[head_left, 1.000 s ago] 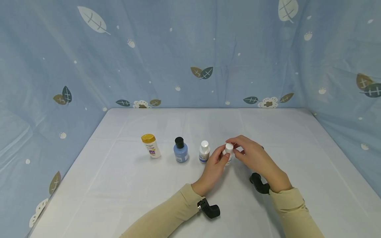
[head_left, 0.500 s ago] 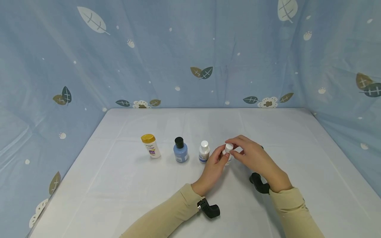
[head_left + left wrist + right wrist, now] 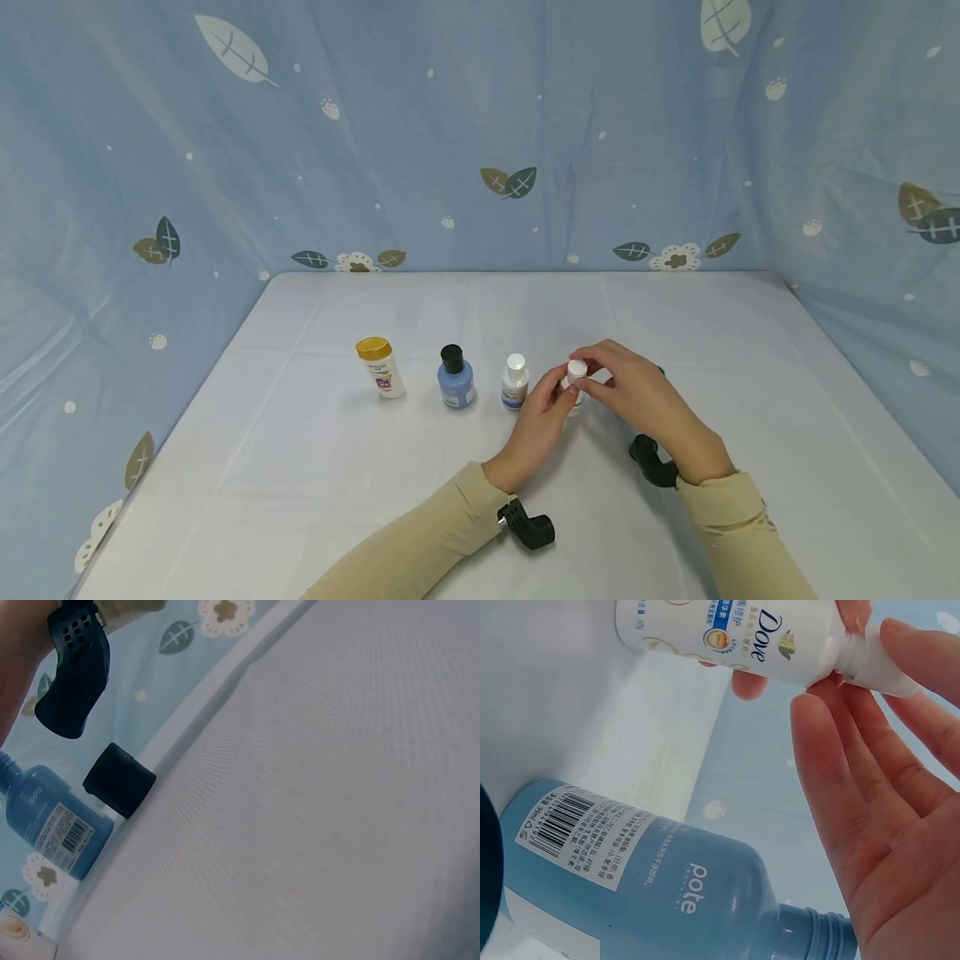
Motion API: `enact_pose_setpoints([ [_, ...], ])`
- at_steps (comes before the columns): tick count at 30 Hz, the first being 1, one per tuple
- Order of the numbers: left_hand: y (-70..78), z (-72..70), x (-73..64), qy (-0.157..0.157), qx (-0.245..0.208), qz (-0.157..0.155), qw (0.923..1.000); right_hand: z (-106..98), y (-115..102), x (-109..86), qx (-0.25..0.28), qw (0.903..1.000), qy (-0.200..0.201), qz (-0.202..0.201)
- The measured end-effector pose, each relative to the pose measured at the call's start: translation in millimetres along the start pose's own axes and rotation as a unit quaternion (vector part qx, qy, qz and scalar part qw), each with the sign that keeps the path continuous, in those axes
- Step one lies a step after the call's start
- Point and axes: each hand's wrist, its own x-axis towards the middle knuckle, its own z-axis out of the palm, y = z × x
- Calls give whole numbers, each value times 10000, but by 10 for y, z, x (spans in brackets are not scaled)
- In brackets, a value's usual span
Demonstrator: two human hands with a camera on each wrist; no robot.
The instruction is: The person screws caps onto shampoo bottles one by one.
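My left hand (image 3: 532,429) grips a small white Dove bottle (image 3: 772,637) by its body, upright on the table. Its fingers hide most of the bottle in the head view. From the right, my right hand (image 3: 639,400) pinches the white cap (image 3: 577,368) between thumb and fingers. A bit of the threaded neck (image 3: 847,658) shows between bottle and cap in the right wrist view. Just beside them stands a blue pote bottle (image 3: 667,877) with its threaded mouth uncovered. Its black cap (image 3: 120,780) rests on the table close by.
To the left stand, in a row, a white bottle (image 3: 515,383) with a white cap, a blue bottle (image 3: 455,385) with a black cap, and a white bottle (image 3: 382,371) with a yellow cap. A patterned blue curtain (image 3: 420,125) hangs behind the white table (image 3: 322,500).
My right thumb has come in from the right onto the cap and shifted slightly there. My left hand and the row of bottles have stayed in place.
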Motion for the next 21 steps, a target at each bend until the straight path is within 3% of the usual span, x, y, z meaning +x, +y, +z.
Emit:
enact_pose_setpoints([
  [10,2,-4,0,-10,-34,-45,10000,14,10,16,11,10000,23,59],
  [21,-4,1,-2,46,54,-1,10000,-22,8,-6,-13,9998,-204,-67],
])
